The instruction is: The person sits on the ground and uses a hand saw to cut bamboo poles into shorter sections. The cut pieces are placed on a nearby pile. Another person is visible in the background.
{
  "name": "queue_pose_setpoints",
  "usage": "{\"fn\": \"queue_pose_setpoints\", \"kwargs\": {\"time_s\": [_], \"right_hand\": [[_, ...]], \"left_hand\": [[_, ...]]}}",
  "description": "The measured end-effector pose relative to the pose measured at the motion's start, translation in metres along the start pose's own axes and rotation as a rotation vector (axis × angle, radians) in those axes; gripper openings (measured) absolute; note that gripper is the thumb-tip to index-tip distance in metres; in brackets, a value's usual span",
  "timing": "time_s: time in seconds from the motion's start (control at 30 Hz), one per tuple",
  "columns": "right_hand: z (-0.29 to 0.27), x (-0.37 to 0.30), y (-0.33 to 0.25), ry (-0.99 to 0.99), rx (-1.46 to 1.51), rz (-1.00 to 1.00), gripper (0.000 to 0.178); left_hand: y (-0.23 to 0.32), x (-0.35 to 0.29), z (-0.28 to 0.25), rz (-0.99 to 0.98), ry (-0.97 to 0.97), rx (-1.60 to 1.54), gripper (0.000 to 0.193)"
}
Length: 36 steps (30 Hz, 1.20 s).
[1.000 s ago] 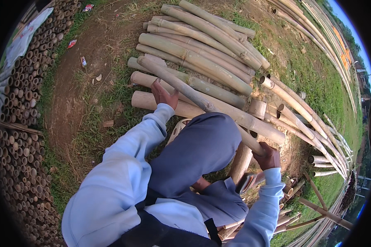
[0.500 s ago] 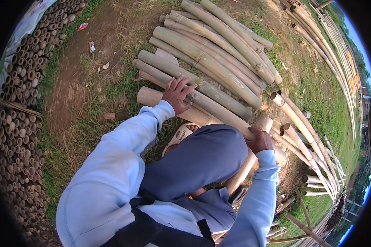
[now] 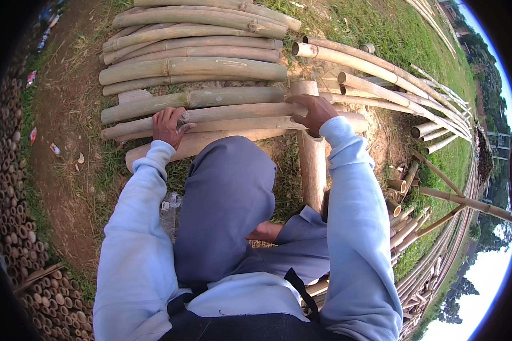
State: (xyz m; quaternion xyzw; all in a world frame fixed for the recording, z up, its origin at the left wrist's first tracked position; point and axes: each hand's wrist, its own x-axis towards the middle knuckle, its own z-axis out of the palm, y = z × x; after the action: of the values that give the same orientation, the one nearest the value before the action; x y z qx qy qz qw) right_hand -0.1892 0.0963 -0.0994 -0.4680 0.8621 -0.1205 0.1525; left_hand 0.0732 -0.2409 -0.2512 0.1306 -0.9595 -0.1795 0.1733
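Two bare hands meet one bamboo pole, which lies crosswise ahead of the person's knee, from about ten o'clock to one o'clock, with twelve straight ahead. The left hand, at ten o'clock, lies over the pole with its fingers partly bent; I cannot tell whether it grips or merely rests there. The right hand, between one and two o'clock, is curved around the pole's right end, thumb on the near side and fingers on the far side. Just beside the pole toward twelve lies a greenish pole; toward six, a thick pale pole sits close to the knee. A stout log runs from under the right hand toward six. Near the left forearm, at about eight o'clock, is some clear crumpled plastic. Farther out, a row of cut poles lies on the ground at eleven, a spread of long pale poles at two, crossed poles between three and four, and stacked bamboo pieces between eight and nine.
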Motion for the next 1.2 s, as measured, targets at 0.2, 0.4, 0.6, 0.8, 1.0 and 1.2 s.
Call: {"fn": "queue_pose_setpoints", "kwargs": {"time_s": [0.2, 0.4, 0.6, 0.8, 1.0, 1.2], "right_hand": [[-0.053, -0.059, 0.075, 0.408, 0.116, 0.266, 0.029], [-0.020, -0.078, 0.057, 0.267, 0.007, 0.299, 0.036], [0.044, -0.061, 0.022, 0.210, -0.193, 0.041, 0.071], [0.060, -0.041, 0.031, 0.200, -0.116, 0.049, 0.057], [0.054, -0.037, 0.011, 0.242, -0.250, 0.007, 0.048], [0.050, -0.044, 0.029, 0.189, -0.236, 0.022, 0.045]], "left_hand": [[-0.009, 0.010, 0.033, 0.128, -0.101, 0.028, 0.070], [-0.020, 0.003, 0.027, 0.075, -0.117, 0.084, 0.073], [-0.001, 0.015, 0.016, 0.085, -0.166, 0.068, 0.070], [-0.005, 0.008, 0.012, 0.012, -0.244, 0.035, 0.068], [-0.021, -0.011, 0.020, -0.013, -0.202, 0.026, 0.069], [-0.011, -0.001, 0.030, 0.047, -0.223, -0.009, 0.070]]}}
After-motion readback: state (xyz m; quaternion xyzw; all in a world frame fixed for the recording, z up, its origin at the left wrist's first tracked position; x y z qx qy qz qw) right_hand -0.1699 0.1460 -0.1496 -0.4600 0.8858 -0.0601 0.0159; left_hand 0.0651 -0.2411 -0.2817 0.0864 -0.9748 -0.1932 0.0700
